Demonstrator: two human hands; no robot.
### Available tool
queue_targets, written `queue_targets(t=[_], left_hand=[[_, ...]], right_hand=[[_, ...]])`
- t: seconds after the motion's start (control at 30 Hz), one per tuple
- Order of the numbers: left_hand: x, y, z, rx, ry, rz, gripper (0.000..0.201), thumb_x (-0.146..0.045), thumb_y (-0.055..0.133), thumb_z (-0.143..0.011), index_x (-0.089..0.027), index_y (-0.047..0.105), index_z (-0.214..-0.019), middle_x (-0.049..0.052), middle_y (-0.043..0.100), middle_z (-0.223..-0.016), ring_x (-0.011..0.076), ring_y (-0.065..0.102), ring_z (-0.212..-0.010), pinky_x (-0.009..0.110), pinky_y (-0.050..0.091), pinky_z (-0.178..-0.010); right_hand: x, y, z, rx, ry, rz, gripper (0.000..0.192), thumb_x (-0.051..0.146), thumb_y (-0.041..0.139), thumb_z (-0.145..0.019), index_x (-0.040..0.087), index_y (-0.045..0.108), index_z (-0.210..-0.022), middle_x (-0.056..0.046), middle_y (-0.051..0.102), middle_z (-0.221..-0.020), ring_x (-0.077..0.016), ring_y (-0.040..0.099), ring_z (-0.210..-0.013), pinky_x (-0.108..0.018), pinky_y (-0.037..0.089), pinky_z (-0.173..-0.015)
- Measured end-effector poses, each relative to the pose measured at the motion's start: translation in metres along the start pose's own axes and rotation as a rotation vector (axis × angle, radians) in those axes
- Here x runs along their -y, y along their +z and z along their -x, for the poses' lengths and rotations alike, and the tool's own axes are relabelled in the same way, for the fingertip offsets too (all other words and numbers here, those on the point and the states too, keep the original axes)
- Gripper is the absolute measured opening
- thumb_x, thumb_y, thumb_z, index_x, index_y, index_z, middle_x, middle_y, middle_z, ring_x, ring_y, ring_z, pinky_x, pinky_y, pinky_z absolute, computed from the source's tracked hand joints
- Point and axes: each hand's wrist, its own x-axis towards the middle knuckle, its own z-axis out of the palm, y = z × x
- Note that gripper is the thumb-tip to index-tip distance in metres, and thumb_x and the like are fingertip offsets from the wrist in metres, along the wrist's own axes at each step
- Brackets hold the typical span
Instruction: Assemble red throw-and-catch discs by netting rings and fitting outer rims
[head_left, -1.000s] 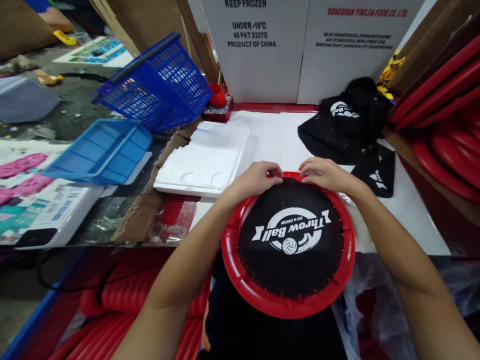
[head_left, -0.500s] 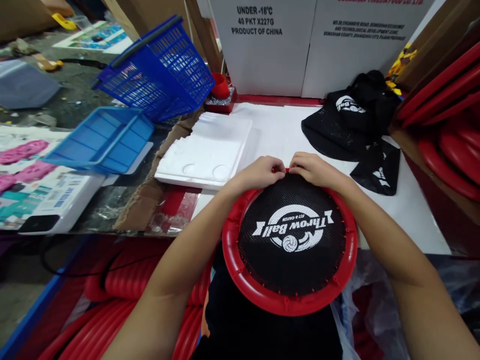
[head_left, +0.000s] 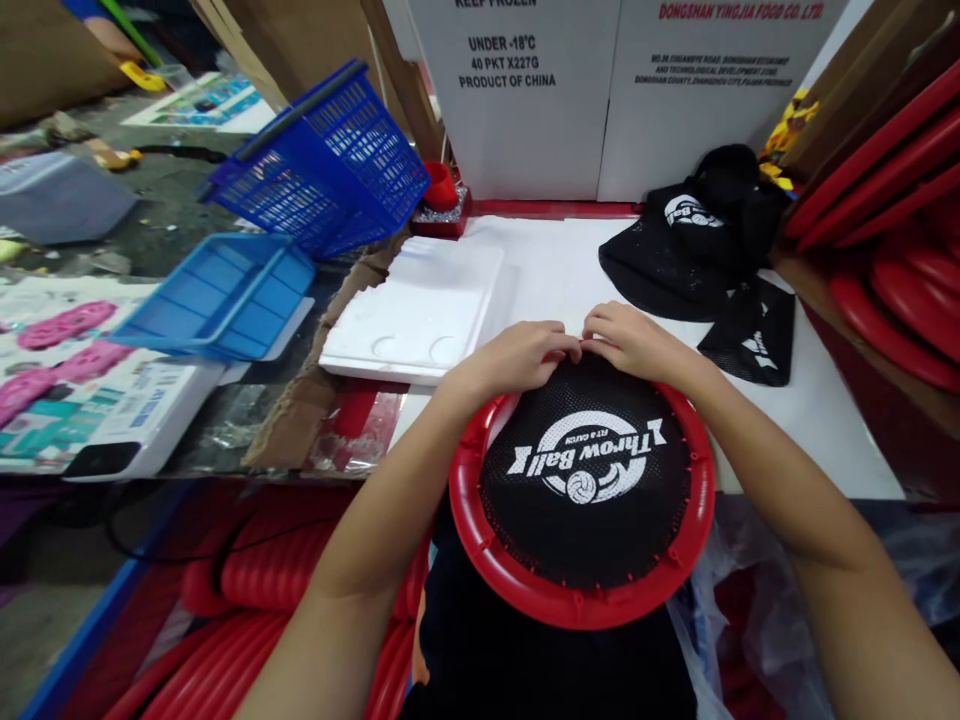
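The red hoop (head_left: 581, 600) sits partly over the near edge of the desk (head_left: 810, 420), its nearest arc overhanging toward the person's lap. The black mesh (head_left: 585, 520), printed with a white "Throw Ball" logo, lies stretched inside the hoop. Along the near arc and both sides, the mesh edge is seated on small red pegs spaced around the inner rim, so the fitting appears complete over most of the circumference. The far arc is judged to be the last section in work, since both hands meet there and cover it; whether the mesh is already hooked under them cannot be seen. The left hand (head_left: 517, 358) rests on the far rim with fingers curled down, thumb and fingertips pinched close on the mesh edge. The right hand (head_left: 634, 340) lies just beside it, touching it at the fingertips, its grip likewise nearly closed on the same edge. Toward the far right of the desk lies a heap of loose black mesh pieces (head_left: 690, 250). On the left edge lies a white foam tray (head_left: 416, 315). Beyond the far edge stand white cartons (head_left: 615, 90), and to the far left a blue basket (head_left: 330, 165).
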Motion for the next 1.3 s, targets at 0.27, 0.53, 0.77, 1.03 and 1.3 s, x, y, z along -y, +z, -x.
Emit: queue_targets(t=[0.27, 0.53, 0.77, 1.03, 1.3], left_hand=[[0.004, 0.001, -0.001, 0.061, -0.038, -0.002, 0.047, -0.009, 0.044, -0.094, -0.024, 0.073, -0.127, 0.009, 0.070, -0.111, 0.0230, 0.068, -0.101, 0.038, 0.052, -0.095], [0.012, 0.000, -0.004, 0.065, -0.099, 0.110, 0.049, -0.008, 0.044, -0.093, -0.022, 0.073, -0.130, 0.009, 0.075, -0.126, 0.0241, 0.067, -0.119, 0.040, 0.049, -0.110], [0.010, -0.001, 0.002, -0.068, -0.135, -0.019, 0.033, -0.022, 0.051, -0.102, -0.021, 0.078, -0.121, 0.011, 0.076, -0.111, 0.0249, 0.070, -0.100, 0.040, 0.053, -0.094], [0.017, 0.000, -0.002, -0.080, -0.258, 0.232, 0.018, -0.024, 0.059, -0.097, -0.021, 0.077, -0.092, 0.006, 0.079, -0.095, 0.0203, 0.068, -0.085, 0.037, 0.050, -0.084], [0.021, -0.002, -0.001, -0.063, -0.279, 0.239, 0.019, -0.027, 0.059, -0.097, -0.020, 0.077, -0.094, 0.007, 0.079, -0.095, 0.0205, 0.067, -0.084, 0.036, 0.049, -0.083]], right_hand=[[0.000, -0.006, 0.016, -0.001, 0.026, -0.176, 0.020, 0.033, 0.060, -0.104, 0.023, 0.076, -0.098, -0.009, 0.073, -0.109, -0.0263, 0.065, -0.106, -0.047, 0.050, -0.102], [0.001, 0.003, 0.016, -0.009, 0.003, 0.067, 0.030, 0.033, 0.052, -0.107, 0.026, 0.081, -0.113, -0.013, 0.071, -0.126, -0.0322, 0.058, -0.120, -0.055, 0.045, -0.106], [-0.010, -0.012, 0.029, 0.089, 0.049, -0.027, 0.029, 0.045, 0.061, -0.104, 0.033, 0.083, -0.119, -0.009, 0.052, -0.161, -0.0391, 0.038, -0.153, -0.070, 0.031, -0.124], [-0.036, -0.017, 0.037, 0.167, 0.205, -0.371, 0.021, 0.043, 0.070, -0.097, 0.030, 0.084, -0.106, -0.006, 0.057, -0.161, -0.0320, 0.045, -0.156, -0.062, 0.030, -0.132], [-0.011, -0.035, 0.036, 0.090, 0.198, -0.274, 0.016, 0.037, 0.070, -0.095, 0.027, 0.081, -0.100, -0.008, 0.067, -0.144, -0.0310, 0.055, -0.141, -0.058, 0.039, -0.124]])
